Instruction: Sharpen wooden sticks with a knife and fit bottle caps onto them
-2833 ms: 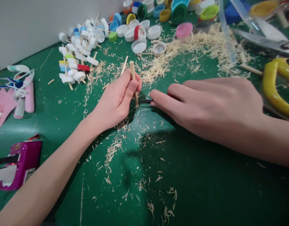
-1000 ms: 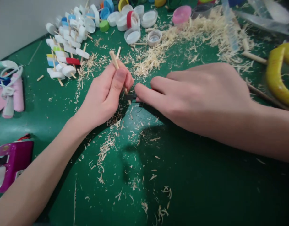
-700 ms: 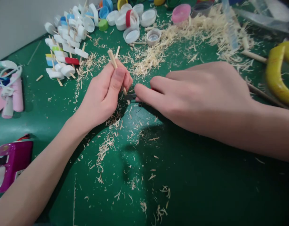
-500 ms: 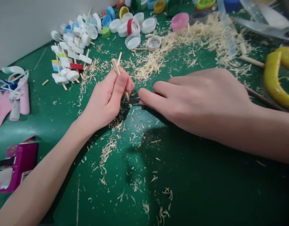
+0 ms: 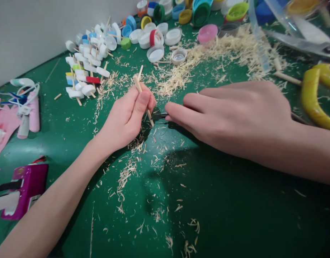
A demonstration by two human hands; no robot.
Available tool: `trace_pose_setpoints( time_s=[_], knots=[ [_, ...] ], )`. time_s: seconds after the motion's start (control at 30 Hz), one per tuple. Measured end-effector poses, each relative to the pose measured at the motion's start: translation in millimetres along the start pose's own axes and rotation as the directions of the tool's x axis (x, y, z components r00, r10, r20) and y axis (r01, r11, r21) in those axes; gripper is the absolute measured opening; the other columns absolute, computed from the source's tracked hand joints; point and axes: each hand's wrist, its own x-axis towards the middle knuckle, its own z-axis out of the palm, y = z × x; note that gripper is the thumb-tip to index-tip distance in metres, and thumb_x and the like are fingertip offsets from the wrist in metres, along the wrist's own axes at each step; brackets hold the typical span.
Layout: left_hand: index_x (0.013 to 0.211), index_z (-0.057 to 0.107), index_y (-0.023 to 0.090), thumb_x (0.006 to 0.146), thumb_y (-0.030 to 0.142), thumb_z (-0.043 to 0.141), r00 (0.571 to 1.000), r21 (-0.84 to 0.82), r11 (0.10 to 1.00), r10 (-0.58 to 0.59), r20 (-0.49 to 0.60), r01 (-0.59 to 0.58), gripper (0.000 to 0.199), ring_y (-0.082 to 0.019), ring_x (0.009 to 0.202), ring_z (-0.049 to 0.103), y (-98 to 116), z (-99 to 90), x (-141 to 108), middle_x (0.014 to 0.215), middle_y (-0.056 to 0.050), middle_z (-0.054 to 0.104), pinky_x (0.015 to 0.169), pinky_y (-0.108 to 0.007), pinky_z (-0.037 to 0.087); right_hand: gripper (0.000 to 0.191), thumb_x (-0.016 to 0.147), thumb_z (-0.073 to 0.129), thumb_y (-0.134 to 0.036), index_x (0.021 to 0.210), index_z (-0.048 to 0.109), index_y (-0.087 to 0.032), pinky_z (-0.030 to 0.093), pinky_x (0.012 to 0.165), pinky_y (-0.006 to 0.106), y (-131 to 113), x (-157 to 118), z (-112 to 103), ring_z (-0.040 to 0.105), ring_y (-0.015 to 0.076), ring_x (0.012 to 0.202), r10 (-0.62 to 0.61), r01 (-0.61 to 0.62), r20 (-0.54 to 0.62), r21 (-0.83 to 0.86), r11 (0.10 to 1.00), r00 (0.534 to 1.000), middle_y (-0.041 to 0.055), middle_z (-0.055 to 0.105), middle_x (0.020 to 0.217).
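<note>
My left hand is closed around a thin wooden stick, pinned under the thumb and slanting down toward the green table. A second stick end shows just behind the fingers; whether the hand holds it too is unclear. The thin dark blade of a knife juts from the fingers of my right hand, which are closed on it. Its handle is hidden by that hand. The blade's tip meets or lies right beside the lower end of the stick. Pale wood shavings lie scattered beneath both hands.
Bottle caps threaded on sticks stand at the back left, with loose caps behind my hands. Scissors with yellow handles lie at the right, by a shavings heap. A magenta box sits near my left forearm.
The view has shifted slightly, so most things appear a little farther right. The blade now sits a bit higher along the stick, whose lower tip shows below it. Both grips stay the same.
</note>
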Motion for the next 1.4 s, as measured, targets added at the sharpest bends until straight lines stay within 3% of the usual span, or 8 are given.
trace_pose_setpoints(
  time_s=[0.1, 0.17, 0.37, 0.73, 0.9, 1.1, 1.23, 1.4],
  knots=[
    [0.082, 0.052, 0.023, 0.102, 0.040, 0.034, 1.000, 0.007, 1.000, -0.018, -0.018, 0.019, 0.032, -0.012, 0.066, 0.054, 1.9, 0.6, -1.0, 0.072, -0.001, 0.057, 0.061, -0.030, 0.044, 0.029, 0.091, 0.039, -0.011, 0.094, 0.065, -0.023, 0.012, 0.045, 0.029, -0.4, -0.7, 1.7, 0.033, 0.0128, 0.053, 0.001, -0.001, -0.091, 0.001, 1.000, 0.996, -0.0020, 0.045, 0.059],
    [0.082, 0.053, 0.023, 0.102, 0.040, 0.034, 0.999, 0.015, 1.000, -0.017, -0.029, 0.017, 0.033, -0.012, 0.066, 0.054, 2.6, 1.1, -1.6, 0.072, -0.001, 0.057, 0.060, -0.029, 0.045, 0.035, 0.091, 0.034, -0.009, 0.095, 0.066, -0.022, 0.011, 0.046, 0.028, -1.2, -0.1, 0.7, 0.032, 0.0126, 0.053, 0.020, -0.018, -0.092, 0.025, 1.000, 0.996, -0.0017, 0.045, 0.058],
    [0.082, 0.054, 0.021, 0.103, 0.036, 0.031, 0.999, 0.105, 0.994, 0.019, -0.047, -0.014, 0.035, -0.009, 0.063, 0.054, 3.7, 0.7, -2.1, 0.071, 0.000, 0.057, 0.059, -0.026, 0.044, 0.051, 0.089, 0.022, -0.003, 0.104, 0.066, -0.023, 0.012, 0.049, 0.030, -3.2, 5.9, -8.6, 0.033, 0.0129, 0.052, 0.072, -0.078, 0.056, 0.108, 0.991, 0.996, -0.0009, 0.052, 0.062],
    [0.080, 0.052, 0.022, 0.102, 0.039, 0.032, 0.997, 0.130, 0.990, 0.068, -0.032, -0.063, 0.034, -0.009, 0.055, 0.051, 5.8, -0.3, 2.0, 0.067, 0.001, 0.055, 0.052, -0.026, 0.038, 0.051, 0.089, 0.023, -0.002, 0.117, 0.062, -0.019, 0.020, 0.050, 0.031, -7.8, 5.5, -10.7, 0.040, 0.0130, 0.051, 0.056, -0.071, 0.110, 0.135, 0.988, 0.992, 0.0011, 0.056, 0.065],
    [0.082, 0.053, 0.022, 0.103, 0.036, 0.034, 0.998, 0.118, 0.991, 0.063, -0.031, -0.059, 0.031, -0.008, 0.058, 0.053, 4.9, -0.2, 1.4, 0.069, 0.002, 0.056, 0.054, -0.025, 0.040, 0.048, 0.091, 0.022, -0.003, 0.102, 0.066, -0.018, 0.016, 0.047, 0.030, -12.9, 7.6, -14.7, 0.030, 0.0118, 0.048, 0.084, -0.096, 0.109, 0.115, 0.989, 0.990, 0.0003, 0.049, 0.058],
    [0.080, 0.052, 0.022, 0.102, 0.041, 0.033, 0.998, 0.119, 0.992, 0.051, -0.031, -0.047, 0.035, -0.009, 0.057, 0.050, 5.2, 0.7, 1.8, 0.067, 0.001, 0.056, 0.052, -0.026, 0.038, 0.048, 0.089, 0.021, -0.001, 0.101, 0.065, -0.017, 0.014, 0.047, 0.031, -14.5, 7.9, -18.2, 0.023, 0.0125, 0.047, 0.043, -0.050, 0.110, 0.062, 0.997, 0.993, -0.0006, 0.042, 0.054],
    [0.081, 0.052, 0.022, 0.102, 0.041, 0.032, 0.999, 0.126, 0.992, 0.024, -0.023, -0.021, 0.035, -0.009, 0.058, 0.051, 5.9, 0.6, 1.2, 0.069, 0.001, 0.055, 0.053, -0.026, 0.039, 0.047, 0.088, 0.021, -0.001, 0.095, 0.065, -0.017, 0.014, 0.048, 0.032, -13.5, 5.6, -17.5, 0.023, 0.0126, 0.047, 0.052, -0.059, 0.121, 0.052, 0.997, 0.991, 0.0007, 0.046, 0.057],
    [0.081, 0.052, 0.020, 0.102, 0.043, 0.031, 1.000, 0.166, 0.986, -0.001, -0.002, 0.002, 0.037, -0.010, 0.060, 0.053, 10.1, -0.8, 0.7, 0.071, 0.001, 0.055, 0.057, -0.025, 0.042, 0.048, 0.090, 0.021, -0.003, 0.103, 0.064, -0.017, 0.015, 0.049, 0.032, -14.8, 6.0, -17.4, 0.025, 0.0123, 0.048, 0.056, -0.069, 0.149, 0.083, 0.994, 0.987, 0.0008, 0.050, 0.060]
  ],
)
